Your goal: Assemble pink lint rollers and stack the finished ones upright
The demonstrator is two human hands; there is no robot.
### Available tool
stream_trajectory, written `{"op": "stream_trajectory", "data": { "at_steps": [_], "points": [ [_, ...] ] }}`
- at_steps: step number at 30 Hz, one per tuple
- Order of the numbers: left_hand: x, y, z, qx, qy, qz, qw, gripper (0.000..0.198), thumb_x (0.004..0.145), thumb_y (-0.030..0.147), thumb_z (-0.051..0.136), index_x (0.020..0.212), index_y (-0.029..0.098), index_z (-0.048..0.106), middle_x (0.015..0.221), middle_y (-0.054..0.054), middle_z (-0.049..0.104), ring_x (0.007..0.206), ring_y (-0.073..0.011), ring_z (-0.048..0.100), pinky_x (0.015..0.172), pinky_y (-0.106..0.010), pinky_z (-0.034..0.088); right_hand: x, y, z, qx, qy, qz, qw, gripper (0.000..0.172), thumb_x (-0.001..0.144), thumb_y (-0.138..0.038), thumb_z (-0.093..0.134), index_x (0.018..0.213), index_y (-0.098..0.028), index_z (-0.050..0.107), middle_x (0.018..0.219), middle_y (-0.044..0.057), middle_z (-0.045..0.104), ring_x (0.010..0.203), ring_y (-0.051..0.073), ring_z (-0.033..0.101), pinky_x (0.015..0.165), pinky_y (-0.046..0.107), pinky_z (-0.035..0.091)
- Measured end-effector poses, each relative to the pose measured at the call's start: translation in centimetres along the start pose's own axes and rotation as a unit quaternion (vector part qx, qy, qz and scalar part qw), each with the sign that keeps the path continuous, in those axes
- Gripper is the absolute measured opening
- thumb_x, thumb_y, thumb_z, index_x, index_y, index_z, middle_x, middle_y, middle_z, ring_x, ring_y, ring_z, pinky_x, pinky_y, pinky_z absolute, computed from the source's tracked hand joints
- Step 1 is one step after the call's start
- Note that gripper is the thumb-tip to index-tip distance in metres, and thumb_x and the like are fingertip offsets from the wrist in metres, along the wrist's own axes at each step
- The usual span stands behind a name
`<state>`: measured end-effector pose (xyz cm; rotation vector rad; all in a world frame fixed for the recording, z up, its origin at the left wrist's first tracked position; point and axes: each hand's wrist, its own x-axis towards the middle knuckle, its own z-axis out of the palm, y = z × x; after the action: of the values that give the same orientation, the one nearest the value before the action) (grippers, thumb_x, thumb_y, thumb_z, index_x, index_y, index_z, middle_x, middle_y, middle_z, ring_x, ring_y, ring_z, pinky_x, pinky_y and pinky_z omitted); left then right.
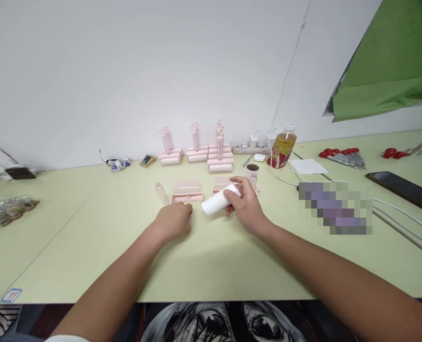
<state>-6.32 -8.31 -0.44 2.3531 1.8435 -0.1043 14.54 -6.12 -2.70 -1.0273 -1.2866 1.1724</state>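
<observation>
A smooth white cylindrical roll [217,203] is slanting just right of the left open pink case [180,196], its left end dipping lower. The case is showing its shallow tray, a pale lid [185,186] spreading behind.

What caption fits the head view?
Right hand holds a white roll; left hand is by a pink case.

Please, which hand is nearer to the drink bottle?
Right. The right hand, holding a white roll, is in front of the drink bottle and to its left; the left hand is farther left.
</observation>
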Motion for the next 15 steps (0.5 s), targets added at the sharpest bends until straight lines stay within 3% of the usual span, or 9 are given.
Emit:
{"op": "stream_trajectory", "data": {
  "at_steps": [3, 6, 8, 12, 15],
  "points": [
    [0.0, -0.2, -0.2, -0.017, 0.003, 0.005, 1.000, 0.005, 0.071, 0.017, 0.057, 0.074, 0.019, 0.060, 0.077, -0.007, 0.066, 0.063, -0.0203, 0.058, 0.051, -0.028, 0.031, 0.2, 0.1, -0.1, 0.010, -0.009, 0.007, 1.000, 0.031, 0.077, -0.041, 0.060, 0.099, -0.022, 0.047, 0.082, -0.002, 0.059, 0.048, 0.010, 0.054, 0.044, 0.028, 0.051],
    [0.3, -0.4, -0.6, -0.151, 0.066, 0.008, 0.986, 0.009, 0.075, 0.025, 0.058, 0.081, 0.019, 0.062, 0.080, -0.005, 0.067, 0.061, -0.0165, 0.056, 0.051, -0.027, 0.035, 0.3, 0.3, -0.2, 0.032, 0.005, 0.029, 0.999, 0.026, 0.076, -0.037, 0.061, 0.090, -0.022, 0.046, 0.077, -0.004, 0.056, 0.050, 0.011, 0.057, 0.045, 0.029, 0.053],
    [0.6, -0.4, -0.8, -0.293, 0.125, 0.005, 0.948, 0.017, 0.077, 0.031, 0.059, 0.089, 0.020, 0.062, 0.081, -0.003, 0.066, 0.060, -0.0135, 0.056, 0.052, -0.025, 0.040, 0.3, 0.3, -0.2, 0.063, 0.015, 0.041, 0.997, 0.023, 0.075, -0.035, 0.060, 0.087, -0.023, 0.044, 0.074, -0.005, 0.054, 0.052, 0.013, 0.059, 0.046, 0.030, 0.054],
    [1.2, -0.1, -0.9, -0.529, 0.192, 0.026, 0.826, 0.032, 0.074, 0.038, 0.066, 0.098, 0.018, 0.058, 0.082, -0.001, 0.062, 0.064, -0.0129, 0.059, 0.049, -0.023, 0.048, 0.2, 0.0, -0.1, 0.127, 0.011, 0.050, 0.991, 0.022, 0.075, -0.034, 0.056, 0.088, -0.024, 0.041, 0.076, -0.004, 0.056, 0.056, 0.014, 0.062, 0.050, 0.032, 0.056],
    [1.1, 0.2, -0.8, -0.566, 0.198, 0.062, 0.798, 0.037, 0.072, 0.038, 0.070, 0.100, 0.017, 0.059, 0.085, -0.003, 0.063, 0.065, -0.0125, 0.060, 0.050, -0.023, 0.050, -0.1, -0.2, 0.1, 0.155, 0.004, 0.062, 0.986, 0.023, 0.076, -0.034, 0.057, 0.088, -0.024, 0.040, 0.081, -0.002, 0.058, 0.058, 0.014, 0.063, 0.055, 0.035, 0.058]
  ]
}}
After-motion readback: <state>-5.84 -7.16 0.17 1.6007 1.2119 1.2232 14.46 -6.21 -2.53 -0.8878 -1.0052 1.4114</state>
